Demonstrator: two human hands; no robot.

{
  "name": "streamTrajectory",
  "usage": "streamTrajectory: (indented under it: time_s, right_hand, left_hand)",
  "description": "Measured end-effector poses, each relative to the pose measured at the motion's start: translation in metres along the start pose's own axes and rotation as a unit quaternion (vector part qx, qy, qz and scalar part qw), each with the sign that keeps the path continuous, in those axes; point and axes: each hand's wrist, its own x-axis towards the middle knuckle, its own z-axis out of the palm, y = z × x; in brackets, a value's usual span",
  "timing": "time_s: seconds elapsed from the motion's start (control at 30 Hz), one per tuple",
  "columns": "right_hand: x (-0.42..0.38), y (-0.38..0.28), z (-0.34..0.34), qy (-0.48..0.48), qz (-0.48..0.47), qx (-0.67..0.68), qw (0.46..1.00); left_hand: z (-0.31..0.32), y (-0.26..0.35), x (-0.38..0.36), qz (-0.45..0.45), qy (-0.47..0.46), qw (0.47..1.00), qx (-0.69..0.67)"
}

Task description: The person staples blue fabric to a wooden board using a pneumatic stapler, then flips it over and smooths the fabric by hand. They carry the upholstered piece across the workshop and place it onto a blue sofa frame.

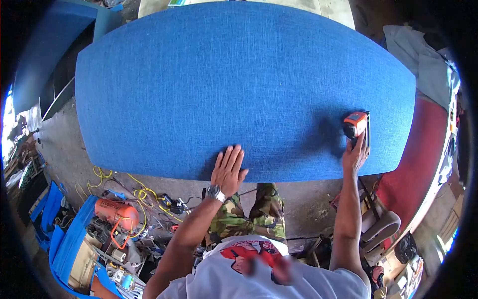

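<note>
The wide blue fabric panel (pixel 239 84) fills the centre of the view, its long edges bowed outward and its weave facing up. Taking its middle as the centre of a clock with 12 at the top of the view, the orange-and-black stapler (pixel 355 122) is between 3 and 4 o'clock, above the panel's right part, with a dark shadow on the fabric just beside it. Whether its nose touches the cloth cannot be told.

The right hand (pixel 355 157), at 4 o'clock, is wrapped around the stapler's grip. The left hand (pixel 229 168), just past 6 o'clock, holds nothing: it lies flat near the panel's lower edge, palm down, fingers extended and pointing toward 12. A metal watch (pixel 215 193) circles that wrist.

Beyond the top edge, a pale surface (pixel 331 9) shows from 11 round to 1 o'clock. Grey cloth (pixel 418 57) hangs at nearly 3, and a long red panel (pixel 411 159) slants away at 4. Camouflage trousers (pixel 269 209) show at 6, above the white shirt (pixel 214 276). Toward 7:30, a yellow hose (pixel 144 193) loops over the floor (pixel 308 199) near an orange air tank (pixel 117 214), with blue strips (pixel 74 239) further out. Another blue panel (pixel 59 45) stands between 9 and 10.
</note>
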Motion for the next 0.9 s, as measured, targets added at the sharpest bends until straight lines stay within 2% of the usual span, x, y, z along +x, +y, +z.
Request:
streamTrajectory:
  time_s: [0.07, 0.13, 0.2, 0.23, 0.27, 0.37, 0.6, 0.7, 0.9]
  right_hand:
    - [-0.033, -0.025, -0.002, 0.121, -0.094, -0.003, 0.988]
    - [-0.093, -0.058, -0.008, 0.057, -0.153, 0.118, 0.979]
    - [-0.157, -0.092, -0.003, -0.083, -0.241, 0.159, 0.954]
    - [-0.189, -0.109, -0.001, -0.158, -0.274, 0.183, 0.931]
    - [-0.201, -0.123, 0.004, -0.190, -0.314, 0.182, 0.912]
    - [-0.174, -0.133, 0.022, -0.255, -0.333, 0.155, 0.895]
    - [-0.062, -0.192, 0.028, -0.171, -0.331, 0.183, 0.910]
    - [-0.030, -0.208, 0.027, -0.143, -0.340, 0.182, 0.911]
    - [0.033, -0.245, 0.031, -0.094, -0.336, 0.195, 0.917]
  left_hand:
    - [0.025, 0.001, -0.049, 0.027, -0.048, 0.998, 0.007]
    - [0.043, 0.010, -0.088, 0.037, -0.094, 0.995, -0.005]
    - [0.052, 0.016, -0.107, 0.017, -0.139, 0.990, -0.023]
    - [0.058, 0.012, -0.104, 0.027, -0.105, 0.994, 0.003]
    - [0.066, 0.009, -0.100, 0.036, -0.071, 0.996, 0.028]
    - [0.064, 0.014, -0.069, 0.031, -0.020, 0.996, 0.079]
    - [-0.007, 0.013, 0.081, 0.016, 0.003, 0.995, 0.098]
    - [-0.027, 0.002, 0.117, 0.062, 0.024, 0.990, 0.124]
    - [-0.064, -0.007, 0.193, 0.075, 0.040, 0.986, 0.146]
